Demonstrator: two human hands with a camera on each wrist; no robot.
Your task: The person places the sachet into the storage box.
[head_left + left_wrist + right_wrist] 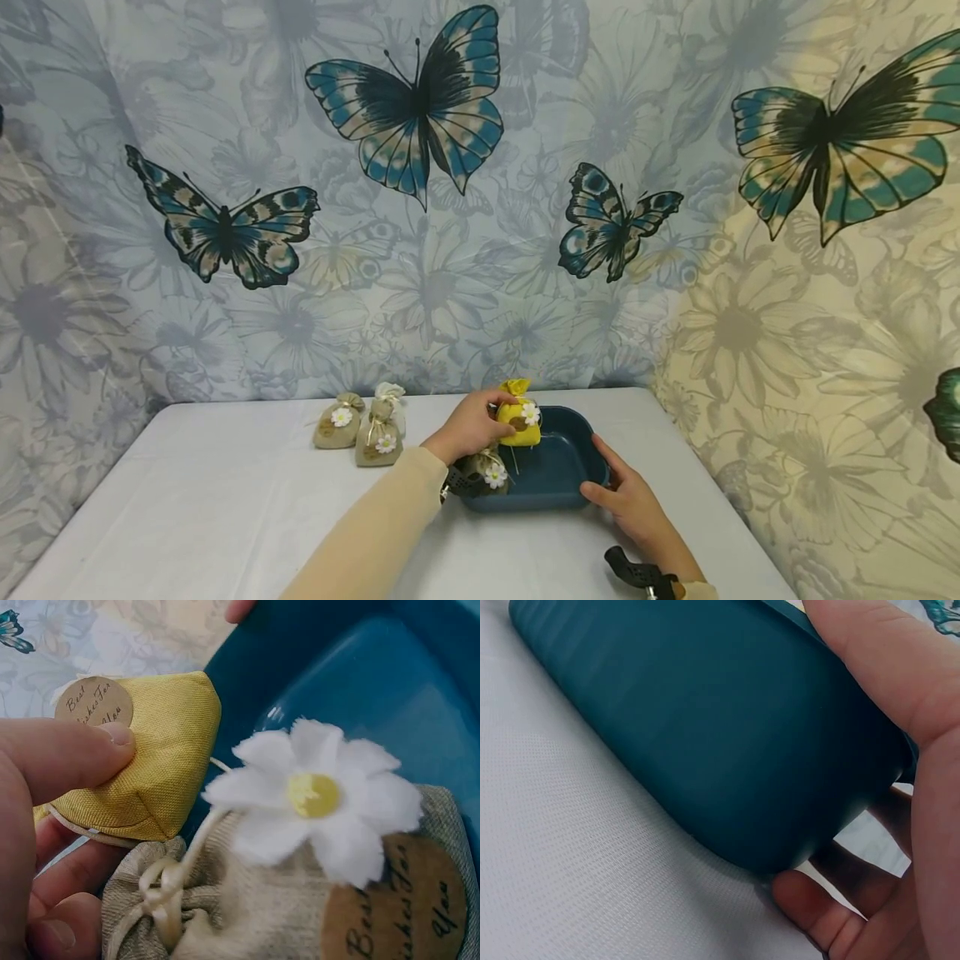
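Note:
My left hand (471, 427) pinches a yellow drawstring pouch (517, 427) above the left part of a dark blue rectangular basin (552, 502). In the left wrist view the thumb presses by the round "Best Wishes For You" label on the yellow pouch (176, 742). A beige burlap pouch (217, 877) with a white cloth daisy lies in the basin, just under that hand and partly hidden by the wrist in the head view. My right hand (626, 492) grips the basin's right end, thumb at the rim and fingers round the outer wall (705, 742).
Left of the basin, two beige pouches (339, 422) with daisies stand on the white-covered table (225, 508), with a white pouch (393, 396) behind one of them. A butterfly-patterned cloth wall (450, 292) rises at the table's back and sides.

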